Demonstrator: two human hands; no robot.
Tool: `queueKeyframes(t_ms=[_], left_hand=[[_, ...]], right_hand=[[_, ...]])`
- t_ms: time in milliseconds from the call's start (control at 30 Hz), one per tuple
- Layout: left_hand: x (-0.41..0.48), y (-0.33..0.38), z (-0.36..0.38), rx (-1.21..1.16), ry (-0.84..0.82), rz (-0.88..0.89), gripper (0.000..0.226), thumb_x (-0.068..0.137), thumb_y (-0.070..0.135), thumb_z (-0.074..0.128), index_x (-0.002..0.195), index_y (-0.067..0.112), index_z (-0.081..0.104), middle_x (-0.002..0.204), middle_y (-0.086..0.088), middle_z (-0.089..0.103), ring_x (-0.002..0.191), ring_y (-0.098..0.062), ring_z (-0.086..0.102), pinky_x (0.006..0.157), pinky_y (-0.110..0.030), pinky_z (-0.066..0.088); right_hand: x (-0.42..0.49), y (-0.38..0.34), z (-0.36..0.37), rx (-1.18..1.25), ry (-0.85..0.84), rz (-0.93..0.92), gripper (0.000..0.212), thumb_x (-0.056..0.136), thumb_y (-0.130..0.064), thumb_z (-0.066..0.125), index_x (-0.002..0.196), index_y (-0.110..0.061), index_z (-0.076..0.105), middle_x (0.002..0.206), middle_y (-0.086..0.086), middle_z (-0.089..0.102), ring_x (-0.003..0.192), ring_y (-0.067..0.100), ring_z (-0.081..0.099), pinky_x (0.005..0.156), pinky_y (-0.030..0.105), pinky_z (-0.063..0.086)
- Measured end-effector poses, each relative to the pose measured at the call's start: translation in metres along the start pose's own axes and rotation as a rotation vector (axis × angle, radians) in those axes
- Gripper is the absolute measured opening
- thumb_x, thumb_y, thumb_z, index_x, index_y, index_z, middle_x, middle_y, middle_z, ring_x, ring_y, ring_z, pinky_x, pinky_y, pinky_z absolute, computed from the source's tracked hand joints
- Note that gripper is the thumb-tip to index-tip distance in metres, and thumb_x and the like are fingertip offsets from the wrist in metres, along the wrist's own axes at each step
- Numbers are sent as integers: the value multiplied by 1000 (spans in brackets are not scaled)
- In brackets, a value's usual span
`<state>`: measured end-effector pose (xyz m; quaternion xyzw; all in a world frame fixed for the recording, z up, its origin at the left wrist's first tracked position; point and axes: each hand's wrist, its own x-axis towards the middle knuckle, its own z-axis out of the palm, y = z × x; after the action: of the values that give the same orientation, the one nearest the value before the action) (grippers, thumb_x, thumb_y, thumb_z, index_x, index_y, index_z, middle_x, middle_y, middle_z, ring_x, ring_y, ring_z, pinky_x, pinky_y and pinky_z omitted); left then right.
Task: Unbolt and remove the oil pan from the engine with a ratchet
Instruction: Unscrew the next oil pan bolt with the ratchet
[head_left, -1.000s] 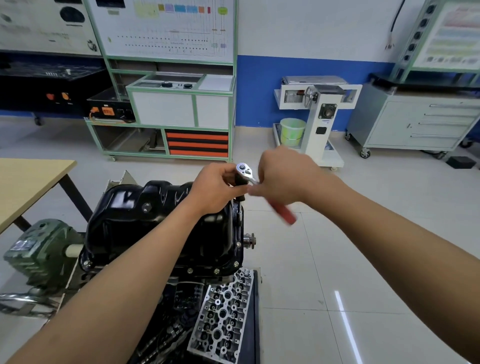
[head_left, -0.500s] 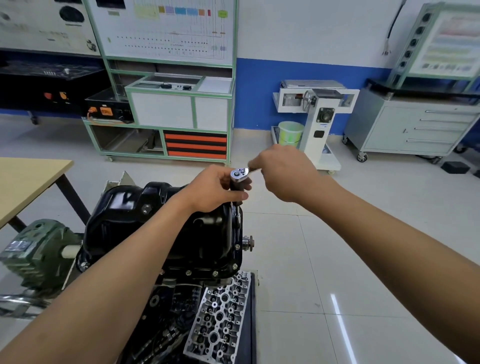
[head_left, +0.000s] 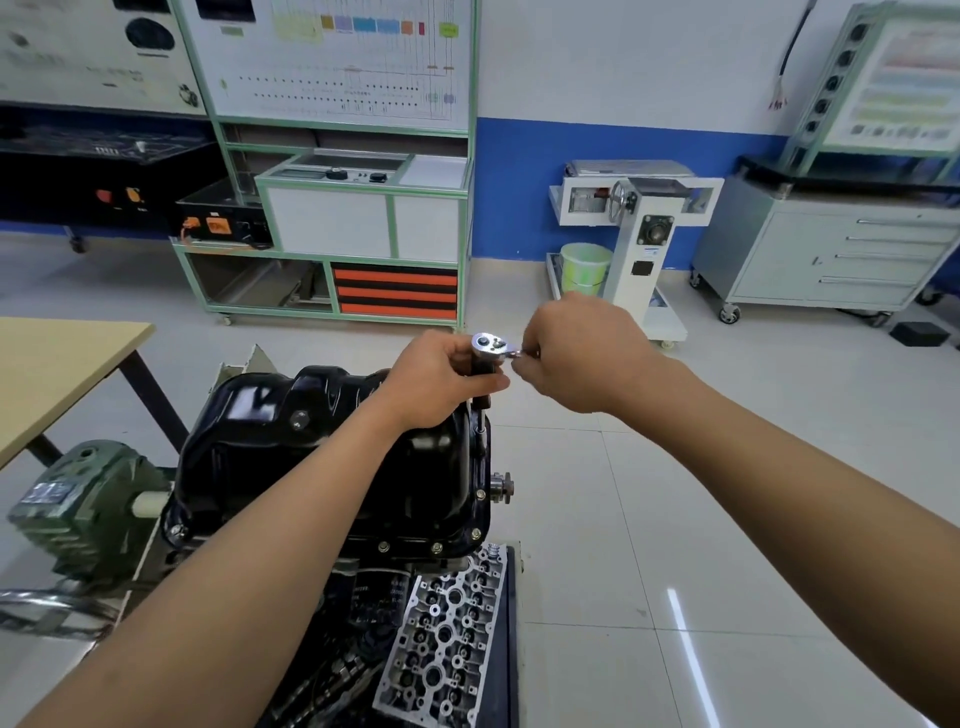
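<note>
The left hand (head_left: 441, 379) curls its fingers and thumb round the dark extension bar (head_left: 483, 374) just under the chrome head of the ratchet (head_left: 488, 345), while the right hand (head_left: 582, 353), close beside it, is closed round the ratchet's handle, which is almost wholly hidden in the fist. Directly below the left hand and under its forearm sits the black oil pan (head_left: 322, 447), bolts showing along its rim, and the bar runs down from that hand to the pan's right edge. Nearer the person, below both forearms, lies a bare metal cylinder head (head_left: 447, 634), and a wooden bench (head_left: 52, 374) stands well out to the left of the left hand.
</note>
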<state>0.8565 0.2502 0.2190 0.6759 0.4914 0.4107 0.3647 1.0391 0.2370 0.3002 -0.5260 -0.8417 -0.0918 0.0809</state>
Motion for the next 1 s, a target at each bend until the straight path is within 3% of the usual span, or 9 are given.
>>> queueKeyframes(t_ms=[133, 233, 367, 533, 600, 667, 733, 867, 1000], left_hand=[[-2, 1, 8, 6, 40, 31, 20, 65, 21, 82, 85, 19, 79, 87, -11, 77, 75, -18, 63, 85, -54, 55], [-2, 0, 6, 15, 59, 51, 33, 55, 37, 71, 82, 20, 78, 85, -12, 76, 74, -17, 62, 82, -55, 55], [-4, -1, 3, 33, -1, 91, 25, 70, 20, 83, 93, 13, 79, 90, -5, 79, 82, -17, 73, 88, -52, 58], [-1, -5, -6, -23, -97, 49, 32, 80, 0, 84, 103, 21, 77, 94, -3, 79, 87, -13, 74, 83, -29, 58], [-1, -4, -7, -15, -130, 62, 32, 81, -3, 81, 106, 15, 77, 97, -5, 78, 91, -13, 74, 84, -21, 56], [0, -1, -8, 3, -155, 66, 29, 82, -3, 81, 101, 18, 76, 93, 0, 79, 98, -12, 74, 90, -23, 55], [0, 1, -11, 14, -168, 56, 29, 83, -2, 80, 97, 23, 74, 91, 8, 78, 100, -13, 73, 95, -29, 55], [0, 1, -11, 5, -110, 39, 20, 84, -1, 80, 97, 14, 75, 97, -6, 79, 90, -17, 74, 92, -31, 58], [0, -1, -4, -16, -35, 14, 19, 83, 1, 81, 98, 13, 76, 90, 2, 78, 86, -10, 74, 90, -25, 57]], right_hand=[[-14, -22, 1, 237, -130, -7, 50, 84, -53, 64, 53, -18, 45, 54, -4, 45, 52, 13, 48, 48, 26, 30], [-16, -28, 4, 324, -150, 2, 49, 81, -48, 68, 52, -17, 44, 50, -4, 44, 49, 14, 46, 49, 27, 31], [-9, -13, -7, 296, -206, -20, 46, 76, -42, 78, 47, -14, 54, 44, -1, 41, 47, 18, 42, 46, 28, 35], [-5, -1, -7, -74, -77, -30, 11, 90, -23, 66, 96, -21, 75, 71, 0, 55, 69, 23, 56, 59, 33, 48], [0, 2, -2, -189, -12, -42, 32, 90, -9, 56, 114, -25, 70, 81, 1, 53, 77, 26, 55, 61, 33, 43], [7, 9, 6, -105, -52, -91, 56, 87, 1, 49, 135, -29, 58, 122, 5, 59, 107, 30, 57, 77, 38, 51], [9, 11, 15, 47, -137, -175, 76, 85, 6, 48, 152, -28, 35, 161, -2, 27, 139, 25, 38, 99, 41, 47], [7, 15, 30, 122, -152, -209, 89, 85, 7, 49, 159, -26, 12, 167, -8, 0, 147, 23, 19, 110, 39, 37], [3, 15, 29, 1, 14, -163, 56, 95, -18, 55, 149, -22, 39, 151, 1, 40, 132, 28, 36, 103, 42, 41]])
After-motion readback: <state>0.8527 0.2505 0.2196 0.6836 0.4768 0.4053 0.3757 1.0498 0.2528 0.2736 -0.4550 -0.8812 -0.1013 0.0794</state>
